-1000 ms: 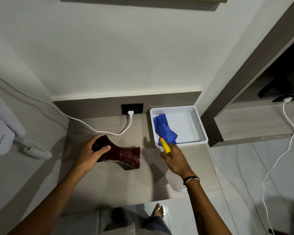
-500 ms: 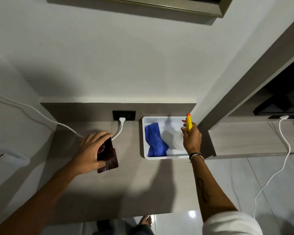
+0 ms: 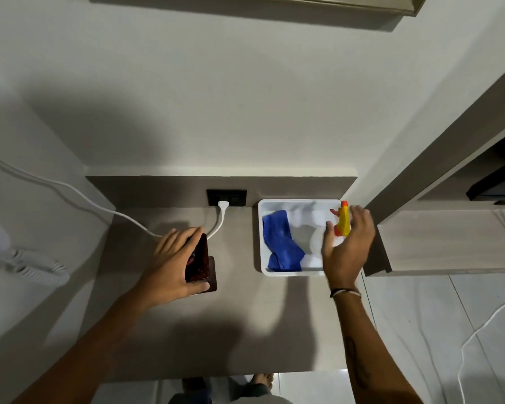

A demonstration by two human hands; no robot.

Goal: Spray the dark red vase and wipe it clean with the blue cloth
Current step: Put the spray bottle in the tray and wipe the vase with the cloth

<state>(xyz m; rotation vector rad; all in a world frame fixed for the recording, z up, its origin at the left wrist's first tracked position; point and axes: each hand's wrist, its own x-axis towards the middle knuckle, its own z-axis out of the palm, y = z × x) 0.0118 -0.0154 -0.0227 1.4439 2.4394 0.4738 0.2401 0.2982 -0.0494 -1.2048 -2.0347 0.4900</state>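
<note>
The dark red vase (image 3: 199, 258) stands upright on the grey desk (image 3: 245, 330), left of middle. My left hand (image 3: 168, 266) is closed around its left side and top. The blue cloth (image 3: 280, 243) lies crumpled in the left half of the white tray (image 3: 259, 237). A white spray bottle with a yellow and orange head (image 3: 344, 221) stands in the tray's right half. My right hand (image 3: 347, 252) hovers around the bottle with fingers spread, thumb on its left, loose from it.
A black wall socket (image 3: 226, 197) holds a white plug, its cable (image 3: 99, 205) running left along the wall. A coiled white cord (image 3: 32, 269) lies at far left. A wooden shelf unit (image 3: 449, 243) adjoins the desk's right edge. Tiled floor and my feet show below.
The vase went from lying on its side to upright under my left hand. My right hand carried the spray bottle into the tray and its fingers have spread off it.
</note>
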